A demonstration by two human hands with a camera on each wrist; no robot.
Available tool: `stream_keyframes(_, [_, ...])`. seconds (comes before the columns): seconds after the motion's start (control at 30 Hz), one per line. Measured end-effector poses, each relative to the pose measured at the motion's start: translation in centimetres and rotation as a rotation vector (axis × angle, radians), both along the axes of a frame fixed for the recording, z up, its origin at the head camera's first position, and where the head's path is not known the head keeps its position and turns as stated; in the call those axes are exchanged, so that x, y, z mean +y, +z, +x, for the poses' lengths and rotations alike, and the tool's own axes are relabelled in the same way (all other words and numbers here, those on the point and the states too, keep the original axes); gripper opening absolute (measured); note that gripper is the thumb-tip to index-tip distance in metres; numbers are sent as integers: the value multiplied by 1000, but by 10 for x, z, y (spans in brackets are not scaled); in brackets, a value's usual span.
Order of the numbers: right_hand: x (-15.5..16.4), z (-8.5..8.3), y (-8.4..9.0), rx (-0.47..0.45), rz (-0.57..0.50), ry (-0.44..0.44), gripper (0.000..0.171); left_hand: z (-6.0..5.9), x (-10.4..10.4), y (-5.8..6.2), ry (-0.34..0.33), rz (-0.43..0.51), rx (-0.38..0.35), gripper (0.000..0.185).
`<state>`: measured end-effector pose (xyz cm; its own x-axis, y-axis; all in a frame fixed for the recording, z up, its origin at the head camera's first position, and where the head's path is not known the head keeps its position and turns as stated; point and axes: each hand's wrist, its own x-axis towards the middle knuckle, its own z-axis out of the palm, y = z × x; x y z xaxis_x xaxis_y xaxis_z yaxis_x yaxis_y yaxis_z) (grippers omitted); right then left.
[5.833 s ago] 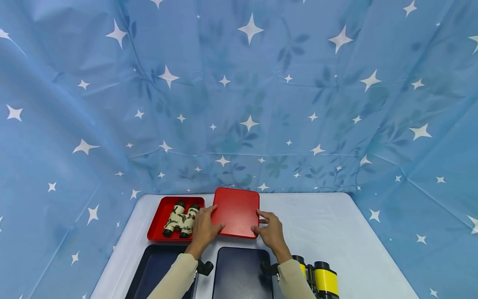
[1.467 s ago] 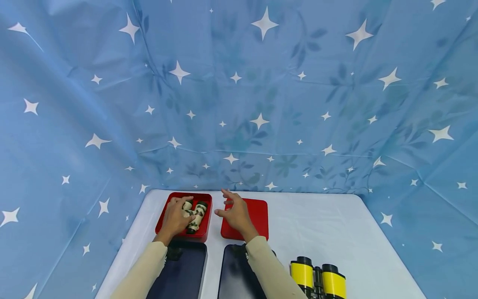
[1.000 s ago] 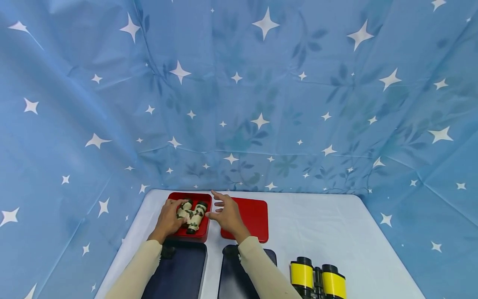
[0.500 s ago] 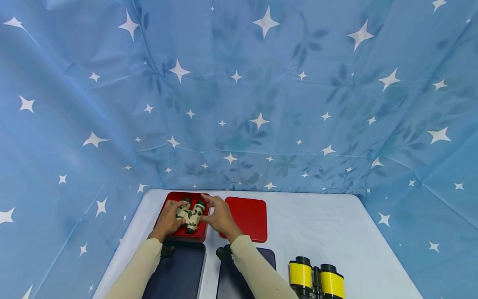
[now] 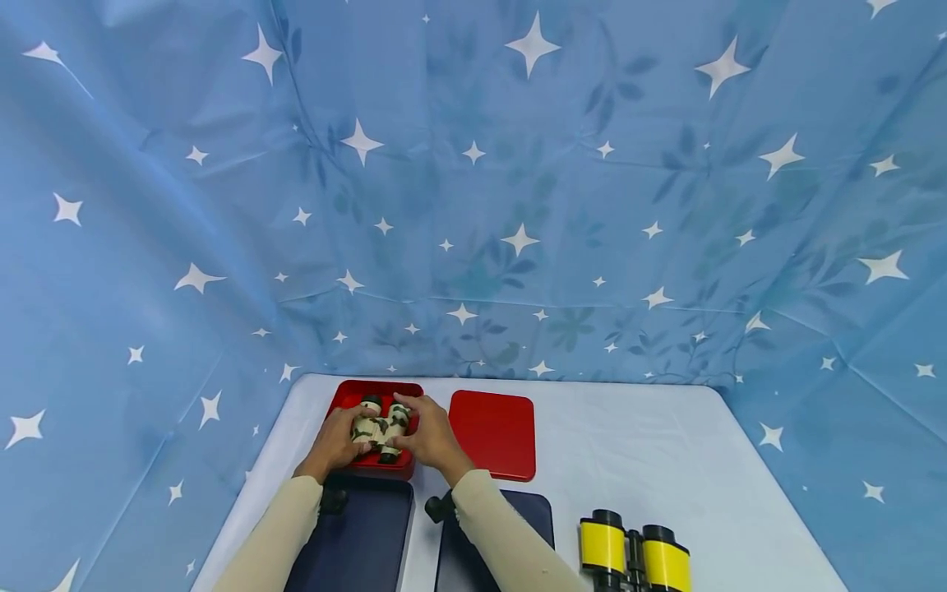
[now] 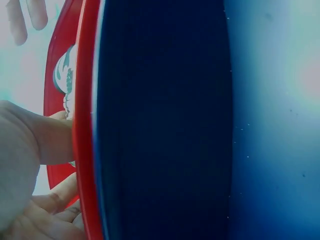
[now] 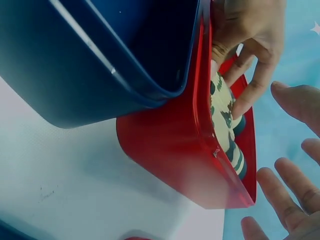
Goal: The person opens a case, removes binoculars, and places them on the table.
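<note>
While the left hand grips binoculars, cream with green camouflage, dark-ended, right hand spread nearby

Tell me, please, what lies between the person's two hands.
Between the left hand and the right hand lie the camouflage binoculars, in the red box, as the head view shows.

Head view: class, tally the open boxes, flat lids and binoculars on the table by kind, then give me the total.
Open boxes: 2 (red box, dark blue box)
Flat lids: 2 (red lid, dark blue lid)
Binoculars: 2 (camouflage binoculars, yellow-and-black binoculars)
Total: 6
</note>
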<state>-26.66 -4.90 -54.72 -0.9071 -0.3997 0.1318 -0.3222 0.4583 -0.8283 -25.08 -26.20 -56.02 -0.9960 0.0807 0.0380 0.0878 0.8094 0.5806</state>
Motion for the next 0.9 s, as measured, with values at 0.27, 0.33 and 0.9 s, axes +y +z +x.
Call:
stream_keyframes(0.27, [4,2,1,-16,-21,-1,75,0,3,2,28,-2,-16,54])
stream_keyframes(0.33, [4,2,1,-14,-24,0,74,0,4,2,42,-7,-12,54])
stream_keyframes(0.9, [-8,5,-11,79,136,-3,74,2,4,-1,128,8,12,57])
